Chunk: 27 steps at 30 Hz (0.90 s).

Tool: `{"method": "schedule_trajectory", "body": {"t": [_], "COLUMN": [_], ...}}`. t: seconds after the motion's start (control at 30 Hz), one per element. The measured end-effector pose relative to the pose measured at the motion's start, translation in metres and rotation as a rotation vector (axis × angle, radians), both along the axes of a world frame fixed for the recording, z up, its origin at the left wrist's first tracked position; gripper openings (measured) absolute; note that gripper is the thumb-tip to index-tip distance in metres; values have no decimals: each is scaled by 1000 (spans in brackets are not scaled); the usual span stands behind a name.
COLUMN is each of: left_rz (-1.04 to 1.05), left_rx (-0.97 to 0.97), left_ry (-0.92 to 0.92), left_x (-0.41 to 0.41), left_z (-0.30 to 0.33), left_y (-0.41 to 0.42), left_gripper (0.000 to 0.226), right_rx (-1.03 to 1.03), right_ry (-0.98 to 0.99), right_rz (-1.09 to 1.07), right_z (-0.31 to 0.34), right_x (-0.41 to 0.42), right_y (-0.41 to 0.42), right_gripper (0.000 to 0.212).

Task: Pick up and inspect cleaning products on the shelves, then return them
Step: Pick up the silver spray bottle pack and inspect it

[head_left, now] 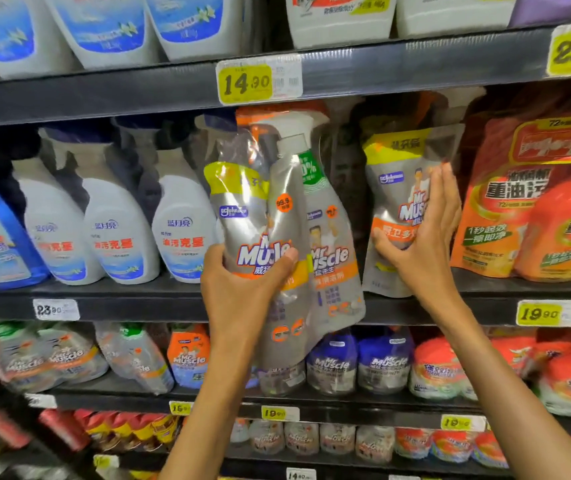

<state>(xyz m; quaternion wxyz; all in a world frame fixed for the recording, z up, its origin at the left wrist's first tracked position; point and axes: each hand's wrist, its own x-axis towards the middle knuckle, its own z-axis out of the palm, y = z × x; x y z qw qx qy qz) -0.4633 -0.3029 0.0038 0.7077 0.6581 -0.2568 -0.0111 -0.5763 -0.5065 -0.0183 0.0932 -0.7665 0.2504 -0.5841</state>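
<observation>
The left hand (242, 289) gripped the silver Mr Muscle spray pack (287, 237) at centre frame, its long axis upright and tilted slightly, held just in front of the shelf edge (121, 303). The right hand (419, 233), fingers straight, pressed flat on the neighbouring refill pouch (395, 202), right of centre. The pack was glossy, orange-banded, white-triggered.
</observation>
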Motion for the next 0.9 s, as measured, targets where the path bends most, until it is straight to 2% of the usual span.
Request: {"method": "schedule_trajectory", "body": {"t": [0.07, 0.2, 0.3, 0.37, 0.5, 0.57, 0.67, 0.73, 0.83, 0.9], "left_rz": [-67, -170, -251, -302, -365, -381, -406, -435, -486, -516], "left_rx": [-31, -88, -127, -143, -126, -110, -101, -100, -70, -63], "left_ry": [83, 233, 308, 347, 361, 352, 360, 385, 445, 473], "left_x": [1, -1, -4, -6, -9, -10, -12, -12, -11, -12], "left_z": [-4, -8, -9, -8, -7, -8, -11, -13, -16, -15], "left_y": [12, 29, 36, 39, 38, 37, 36, 35, 31, 30], "left_gripper": [45, 68, 68, 68, 70, 69, 69, 69, 68, 70], "right_rx": [-3, -10, 31, 59, 53, 20, 99, 226, 584, 753], "right_ry": [-6, -20, -56, -127, -311, -239, -184, -206, -98, -39], "right_rz": [-9, -9, 22, 44, 115, 68, 68, 327, 838, 987], "right_z": [0, 4, 7, 11, 10, 10, 11, 8, 9, 13], "right_x": [1, -1, -5, -8, -14, -17, -22, -26, -28, -29], "right_y": [1, 7, 15, 22, 42, 47, 55, 68, 91, 97], "right_gripper": [94, 95, 95, 88, 61, 56, 55, 48, 47, 49]}}
